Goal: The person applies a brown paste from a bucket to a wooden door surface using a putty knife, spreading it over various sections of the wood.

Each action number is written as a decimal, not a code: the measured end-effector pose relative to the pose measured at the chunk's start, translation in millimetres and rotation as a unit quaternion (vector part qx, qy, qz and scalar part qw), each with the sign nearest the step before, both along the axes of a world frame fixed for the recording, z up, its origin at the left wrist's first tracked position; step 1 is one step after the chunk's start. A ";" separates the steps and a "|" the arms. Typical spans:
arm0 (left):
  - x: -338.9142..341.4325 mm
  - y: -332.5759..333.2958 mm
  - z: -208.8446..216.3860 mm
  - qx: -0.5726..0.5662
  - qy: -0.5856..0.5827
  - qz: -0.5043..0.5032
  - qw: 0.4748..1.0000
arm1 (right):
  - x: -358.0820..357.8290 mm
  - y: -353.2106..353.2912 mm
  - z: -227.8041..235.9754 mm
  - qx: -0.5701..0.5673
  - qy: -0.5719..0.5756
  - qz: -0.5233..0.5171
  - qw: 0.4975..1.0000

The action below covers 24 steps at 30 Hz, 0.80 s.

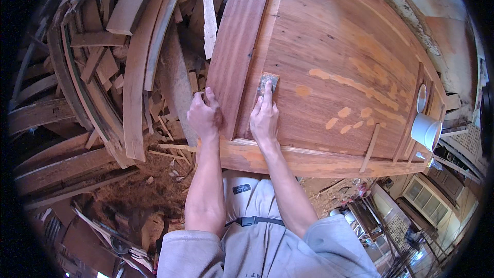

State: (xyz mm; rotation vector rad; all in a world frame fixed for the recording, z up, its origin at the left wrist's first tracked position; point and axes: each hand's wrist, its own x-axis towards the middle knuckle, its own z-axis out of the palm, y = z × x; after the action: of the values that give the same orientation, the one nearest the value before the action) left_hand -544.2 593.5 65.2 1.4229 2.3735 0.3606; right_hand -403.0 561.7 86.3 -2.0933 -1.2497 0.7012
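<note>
A large reddish-brown wooden panel [309, 36] with a raised frame board [236, 46] along its left side lies in front of me. My right hand [264, 122] grips a putty knife [268, 82], forefinger stretched along its blade. The blade lies against the panel beside the frame board, with orange-brown filler at its edge. My left hand [204, 116] is at the outer edge of the frame board, fingers curled; what they hold, if anything, is hidden. Patches of orange filler [345, 112] and a long smear [355, 85] mark the panel.
A white tub [425, 131] stands on the panel's right end, near a round white lid [422, 98]. A thin wood strip [370, 147] lies across the near rail. Scrap boards [139, 72] are heaped at the left, with sawdust [139, 195] on the ground below.
</note>
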 end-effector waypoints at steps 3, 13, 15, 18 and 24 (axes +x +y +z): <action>-1.1 0.2 -0.5 -0.001 -0.007 0.002 1.000 | 2.2 0.4 11.4 -0.136 -0.015 0.019 0.990; 1.1 0.4 1.8 -0.010 0.000 0.010 1.000 | 19.9 4.1 23.0 -0.098 0.004 0.021 0.995; 2.1 1.1 1.6 -0.008 0.004 0.008 1.000 | 20.5 1.5 18.2 -0.132 -0.001 0.000 0.991; 2.7 1.3 2.6 -0.002 0.004 0.005 1.000 | 22.0 -14.0 13.5 -0.117 -0.011 0.012 0.993; 3.8 -0.5 9.9 -0.029 -0.006 0.013 0.999 | 39.9 -4.1 30.1 -0.129 -0.010 0.032 0.991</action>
State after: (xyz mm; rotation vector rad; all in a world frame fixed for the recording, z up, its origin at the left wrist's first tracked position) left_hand -540.4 592.9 75.1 1.3612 2.3759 0.3033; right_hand -363.1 557.6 116.4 -2.2785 -1.3004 0.9157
